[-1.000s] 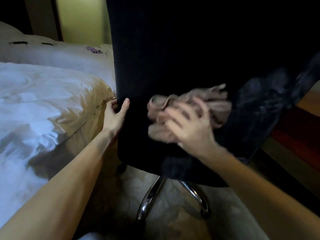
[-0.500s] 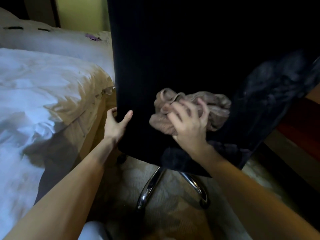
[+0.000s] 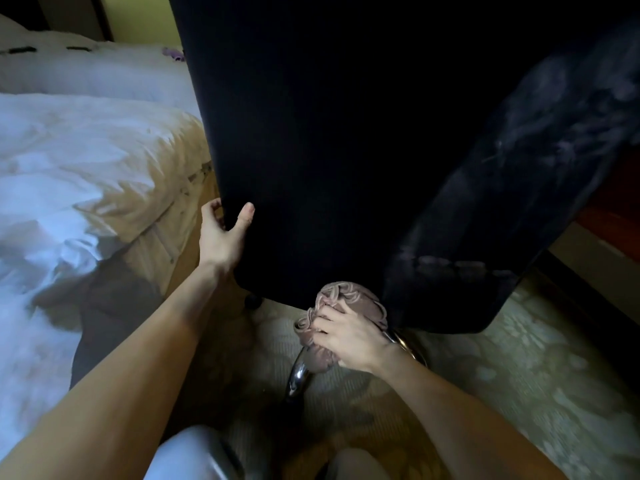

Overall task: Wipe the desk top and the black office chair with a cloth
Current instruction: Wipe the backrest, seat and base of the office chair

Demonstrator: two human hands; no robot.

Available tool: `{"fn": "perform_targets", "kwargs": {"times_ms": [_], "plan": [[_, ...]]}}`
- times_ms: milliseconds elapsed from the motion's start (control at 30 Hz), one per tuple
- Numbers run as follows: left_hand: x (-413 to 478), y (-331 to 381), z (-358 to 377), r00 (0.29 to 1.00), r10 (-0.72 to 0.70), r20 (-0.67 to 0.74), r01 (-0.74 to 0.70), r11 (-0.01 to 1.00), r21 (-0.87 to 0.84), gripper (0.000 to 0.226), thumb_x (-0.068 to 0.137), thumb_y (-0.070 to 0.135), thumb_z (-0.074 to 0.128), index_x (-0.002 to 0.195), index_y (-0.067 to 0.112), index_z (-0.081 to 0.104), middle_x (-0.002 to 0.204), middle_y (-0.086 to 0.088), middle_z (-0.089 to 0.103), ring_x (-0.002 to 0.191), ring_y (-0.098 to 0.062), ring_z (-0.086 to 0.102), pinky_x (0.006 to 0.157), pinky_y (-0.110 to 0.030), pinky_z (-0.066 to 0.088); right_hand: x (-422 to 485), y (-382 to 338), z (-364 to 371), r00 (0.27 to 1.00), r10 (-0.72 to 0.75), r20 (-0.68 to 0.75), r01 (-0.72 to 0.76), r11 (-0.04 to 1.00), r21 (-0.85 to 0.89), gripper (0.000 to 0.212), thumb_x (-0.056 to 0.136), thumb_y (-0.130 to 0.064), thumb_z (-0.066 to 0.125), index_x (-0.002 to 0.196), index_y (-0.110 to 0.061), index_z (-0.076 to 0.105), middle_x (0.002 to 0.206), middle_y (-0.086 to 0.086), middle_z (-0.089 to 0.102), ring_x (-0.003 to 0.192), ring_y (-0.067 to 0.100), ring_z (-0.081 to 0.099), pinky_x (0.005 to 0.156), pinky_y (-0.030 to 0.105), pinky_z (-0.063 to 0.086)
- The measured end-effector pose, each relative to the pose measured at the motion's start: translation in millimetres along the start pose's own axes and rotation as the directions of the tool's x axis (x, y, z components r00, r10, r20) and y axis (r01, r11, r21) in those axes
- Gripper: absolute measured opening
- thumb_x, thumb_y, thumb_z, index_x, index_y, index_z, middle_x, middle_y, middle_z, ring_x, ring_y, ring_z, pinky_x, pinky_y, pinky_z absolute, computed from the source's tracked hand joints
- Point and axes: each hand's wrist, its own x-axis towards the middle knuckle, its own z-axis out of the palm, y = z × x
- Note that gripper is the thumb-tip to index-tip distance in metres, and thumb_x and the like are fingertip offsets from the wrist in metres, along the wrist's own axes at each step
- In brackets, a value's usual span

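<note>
Right hand (image 3: 349,336) fingers curled tight around a bunched mauve cloth (image 3: 346,299), soft ruffled terry with a stitched hem, pressed at the bottom edge of the black office chair (image 3: 311,133) back. Left hand (image 3: 221,233) clamps the chair back's left edge low down, thumb on the rear face, fingers wrapped round the side. Both forearms bare.

Chair back is a tall flat panel, matte black fabric with faint vertical ribbing. A dark garment (image 3: 502,209) hangs over its right side, limp, with pale dusty smears. Below, a curved chrome base leg (image 3: 299,372), shiny, and a black caster (image 3: 252,301).

Floor is carpet (image 3: 519,375), beige-green with a pale floral pattern. Bed (image 3: 69,174) at left: rumpled white duvet, tan quilted side, white pillows behind. Yellow-green wall (image 3: 138,19) at top left. Reddish wood furniture at the right edge, too cropped to tell what.

Versus half a second earlier: cloth and right hand have dropped from mid-panel to the bottom edge, just above the chrome leg. Left hand keeps the same grip on the edge. View is tilted a bit further down; pale blurred shapes now at bottom centre, unclear.
</note>
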Motion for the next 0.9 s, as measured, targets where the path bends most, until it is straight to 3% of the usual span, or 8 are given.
{"fn": "perform_targets", "kwargs": {"times_ms": [100,200,367,500,567,733,833,900], "plan": [[-3.2,2.4,0.9,1.0,0.005,-0.008,-0.005,1.0,0.021,0.081,0.085,0.064,0.071,0.147,0.024,0.038,0.138,-0.005,0.06,0.121,-0.021,0.063,0.106,-0.047,0.052,-8.4,-3.9,-3.4,0.992,-0.035,-0.117,0.029,0.998,-0.053,0.045,0.059,-0.04,0.088,0.1,-0.027,0.076,0.106,-0.009,0.067,0.112,0.02,0.062,0.114,0.048,0.041],[-6.7,4.2,2.4,0.999,-0.009,-0.033,0.01,0.999,0.04,0.079,0.087,0.063,0.07,0.148,0.021,0.04,0.138,-0.006,0.059,0.121,-0.023,0.062,0.106,-0.047,0.052,-9.9,0.0,-20.9,0.923,0.023,-0.385,-0.046,0.998,-0.049,0.041,0.058,-0.032,0.087,0.095,-0.023,0.074,0.112,-0.005,0.07,0.113,0.023,0.063,0.116,0.054,0.028],[-16.9,5.2,0.7,0.992,-0.077,-0.099,0.085,0.993,0.084,0.086,0.082,0.07,0.07,0.143,0.015,0.044,0.14,-0.009,0.057,0.124,-0.026,0.059,0.106,-0.043,0.05,-11.2,43.8,-103.8,0.593,0.129,-0.795,-0.239,0.971,-0.021,0.01,0.078,-0.015,0.078,0.087,-0.019,0.076,0.115,-0.002,0.075,0.113,0.027,0.064,0.111,0.059,0.035],[-26.2,-1.5,-1.2,0.989,-0.121,-0.082,0.126,0.99,0.062,0.08,0.091,0.067,0.061,0.146,0.01,0.044,0.143,-0.01,0.055,0.126,-0.026,0.057,0.101,-0.037,0.048,-12.9,85.1,-164.3,0.344,0.199,-0.918,-0.398,0.916,0.05,0.007,0.092,-0.021,0.072,0.088,-0.018,0.077,0.117,-0.001,0.075,0.117,0.028,0.063,0.108,0.062,0.037],[-30.8,-5.1,-0.3,0.989,-0.127,-0.076,0.131,0.99,0.049,0.078,0.096,0.065,0.054,0.149,0.009,0.044,0.145,-0.01,0.055,0.127,-0.025,0.057,0.1,-0.035,0.047,-5.2,93.5,-173.7,0.284,0.239,-0.929,-0.493,0.867,0.073,0.011,0.094,-0.023,0.07,0.087,-0.018,0.076,0.115,-0.001,0.075,0.115,0.029,0.066,0.107,0.063,0.037],[-36.8,-3.2,6.2,0.987,-0.145,-0.066,0.148,0.989,0.032,0.071,0.103,0.061,0.042,0.156,0.013,0.04,0.15,-0.01,0.054,0.134,-0.027,0.055,0.115,-0.043,0.042,18.0,72.4,-125.2,0.441,0.277,-0.854,-0.496,0.868,0.025,0.012,0.086,-0.017,0.07,0.095,-0.022,0.077,0.113,-0.005,0.074,0.112,0.023,0.067,0.115,0.05,0.03],[-36.6,-4.2,10.3,0.987,-0.152,-0.048,0.155,0.985,0.073,0.067,0.106,0.048,0.049,0.162,0.018,0.029,0.157,-0.01,0.047,0.142,-0.028,0.048,0.119,-0.04,0.038,24.0,44.6,-69.0,0.633,0.231,-0.739,-0.378,0.925,-0.035,0.019,0.089,-0.014,0.059,0.099,-0.021,0.073,0.114,-0.003,0.073,0.115,0.022,0.064,0.116,0.046,0.026],[-37.7,-7.0,11.7,0.987,-0.159,-0.025,0.161,0.984,0.078,0.068,0.106,0.038,0.052,0.164,0.022,0.021,0.161,-0.009,0.042,0.144,-0.027,0.046,0.12,-0.042,0.037,21.7,24.0,-29.8,0.766,0.16,-0.623,-0.286,0.952,-0.108,0.014,0.09,-0.018,0.067,0.102,-0.02,0.074,0.112,-0.002,0.072,0.116,0.022,0.066,0.114,0.046,0.029]]}}
